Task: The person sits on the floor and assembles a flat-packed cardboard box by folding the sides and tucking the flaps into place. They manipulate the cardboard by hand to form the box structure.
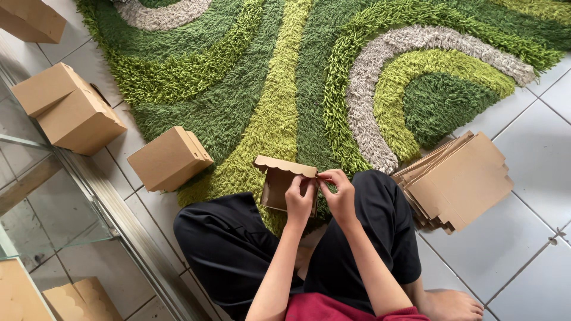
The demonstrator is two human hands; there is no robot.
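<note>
From the head camera I record a person seated cross-legged, knees on the edge of a shaggy green rug [267,89] laid over a white tiled floor [535,178]. Both hands are raised over the lap and clamped on a half-formed brown cardboard box [284,181] with a scalloped flap. The left hand [299,202] grips the box's right wall from below, which I judge steadies the body. The right hand [338,193] pinches the scalloped flap's right end between thumb and fingers, apparently to fold or seat it. The box is held clear of the rug, flap edge uppermost and facing away from the person.

A stack of flat box blanks [458,181] lies just beside the right knee, within easy reach. One assembled box [169,159] sits at the rug's edge near the left knee. Two more assembled boxes [65,107] rest further left on the tiles, beside a glass-panelled cabinet [47,208]. More scalloped cardboard [83,300] shows at the lower left corner.
</note>
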